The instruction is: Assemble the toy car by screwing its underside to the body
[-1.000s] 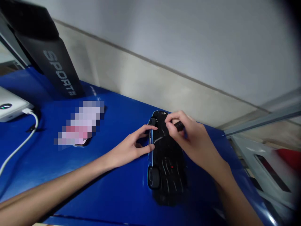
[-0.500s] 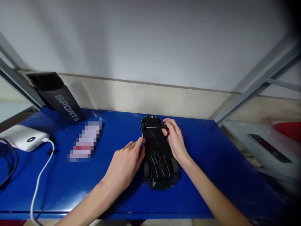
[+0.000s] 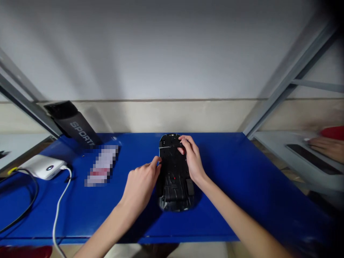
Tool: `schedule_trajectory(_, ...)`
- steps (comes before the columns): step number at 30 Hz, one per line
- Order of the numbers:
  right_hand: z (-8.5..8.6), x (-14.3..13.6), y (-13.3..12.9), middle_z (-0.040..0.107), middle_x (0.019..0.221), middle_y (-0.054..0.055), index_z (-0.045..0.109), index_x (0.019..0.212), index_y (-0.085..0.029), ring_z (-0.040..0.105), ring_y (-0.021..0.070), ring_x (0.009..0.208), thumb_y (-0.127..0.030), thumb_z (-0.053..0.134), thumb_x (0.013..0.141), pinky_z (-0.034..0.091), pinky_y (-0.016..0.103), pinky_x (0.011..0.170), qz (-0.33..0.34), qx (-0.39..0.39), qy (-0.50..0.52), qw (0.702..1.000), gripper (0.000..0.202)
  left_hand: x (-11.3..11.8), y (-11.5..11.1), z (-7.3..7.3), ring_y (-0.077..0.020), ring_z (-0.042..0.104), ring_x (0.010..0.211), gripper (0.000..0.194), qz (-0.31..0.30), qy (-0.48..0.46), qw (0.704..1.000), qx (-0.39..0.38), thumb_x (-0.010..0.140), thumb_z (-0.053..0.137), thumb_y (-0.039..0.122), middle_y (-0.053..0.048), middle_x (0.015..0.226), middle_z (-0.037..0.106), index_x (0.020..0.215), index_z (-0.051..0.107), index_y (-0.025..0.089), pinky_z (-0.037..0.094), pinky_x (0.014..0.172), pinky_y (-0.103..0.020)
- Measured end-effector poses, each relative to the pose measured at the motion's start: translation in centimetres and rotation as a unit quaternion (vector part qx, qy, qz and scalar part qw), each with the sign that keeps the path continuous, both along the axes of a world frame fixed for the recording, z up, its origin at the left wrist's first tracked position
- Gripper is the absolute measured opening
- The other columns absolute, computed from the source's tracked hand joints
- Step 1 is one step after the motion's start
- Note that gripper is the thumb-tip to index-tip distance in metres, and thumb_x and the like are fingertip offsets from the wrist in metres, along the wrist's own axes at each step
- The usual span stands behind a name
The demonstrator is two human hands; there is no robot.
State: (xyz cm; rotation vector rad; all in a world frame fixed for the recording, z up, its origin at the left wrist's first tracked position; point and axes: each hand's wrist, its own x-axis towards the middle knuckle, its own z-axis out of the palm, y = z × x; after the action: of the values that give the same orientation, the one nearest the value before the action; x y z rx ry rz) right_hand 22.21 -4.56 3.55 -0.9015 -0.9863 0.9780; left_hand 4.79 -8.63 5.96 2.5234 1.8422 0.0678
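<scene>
A black toy car (image 3: 173, 166) lies upside down on the blue table, its wheels and underside facing up. My left hand (image 3: 140, 182) grips its left side between thumb and fingers; the far fingertips are partly hidden. In my right hand (image 3: 194, 159) is a screwdriver (image 3: 167, 147), its dark handle pinched in the fingers. The thin metal shaft points left across the far end of the underside. My right palm is close along the car's right edge, and I cannot tell whether it touches.
On the blue table (image 3: 223, 172) at left are a white power bank (image 3: 43, 166) with cables, a blurred-out packet (image 3: 103, 166) and a leaning dark SPORT bottle (image 3: 77, 123). At right, another person's hand (image 3: 326, 147) is beside a dark flat object (image 3: 313, 158) on a grey surface.
The view has levelled and shifted. The car is turned straighter, and the screwdriver shaft now reaches the car's left edge. Another person's hand has appeared at the right.
</scene>
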Motion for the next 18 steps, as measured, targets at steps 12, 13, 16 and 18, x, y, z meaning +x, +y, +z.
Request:
schedule_trajectory(12, 0.6, -0.5, 0.5, 0.05, 0.088, -0.003, 0.059, 0.096, -0.026, 0.04, 0.0107, 0.067, -0.044, 0.055, 0.094, 0.034, 0.027, 0.067, 0.045, 0.023, 0.017, 0.999, 0.018, -2.5, 2.9, 0.1, -0.0222, 0.071, 0.076, 0.011, -0.068, -0.192, 0.974, -0.097, 0.1, 0.042, 0.032, 0.001, 0.08, 0.075, 0.103, 0.051, 0.027, 0.037, 0.063, -0.027)
schedule_trajectory(13, 0.7, -0.5, 0.5, 0.049, 0.084, -0.003, 0.059, 0.096, -0.026, 0.041, 0.011, 0.067, -0.044, 0.055, 0.094, 0.034, 0.028, 0.068, 0.049, 0.021, 0.012, 0.999, 0.019, -2.6, 3.2, 0.1, -0.0214, 0.071, 0.076, 0.009, -0.073, -0.203, 0.97, -0.109, 0.1, 0.044, 0.032, 0.002, 0.079, 0.075, 0.1, 0.051, 0.027, 0.038, 0.064, -0.026)
schedule_trajectory(16, 1.0, -0.7, 0.7, 0.046, 0.077, -0.004, 0.058, 0.097, -0.027, 0.042, 0.0118, 0.067, -0.045, 0.054, 0.095, 0.034, 0.028, 0.068, 0.057, 0.019, 0.001, 0.998, 0.019, -2.7, 3.3, 0.0, -0.0205, 0.072, 0.076, 0.009, -0.077, -0.211, 0.968, -0.114, 0.1, 0.043, 0.032, 0.003, 0.077, 0.074, 0.097, 0.05, 0.027, 0.037, 0.063, -0.025)
schedule_trajectory(18, 1.2, -1.0, 0.7, 0.047, 0.078, -0.004, 0.058, 0.097, -0.027, 0.041, 0.0118, 0.067, -0.045, 0.054, 0.095, 0.035, 0.028, 0.069, 0.058, 0.018, -0.004, 0.998, 0.019, -2.6, 2.8, -0.1, -0.0224, 0.072, 0.075, 0.011, -0.061, -0.181, 0.978, -0.087, 0.102, 0.041, 0.034, 0.003, 0.077, 0.074, 0.102, 0.051, 0.028, 0.035, 0.06, -0.026)
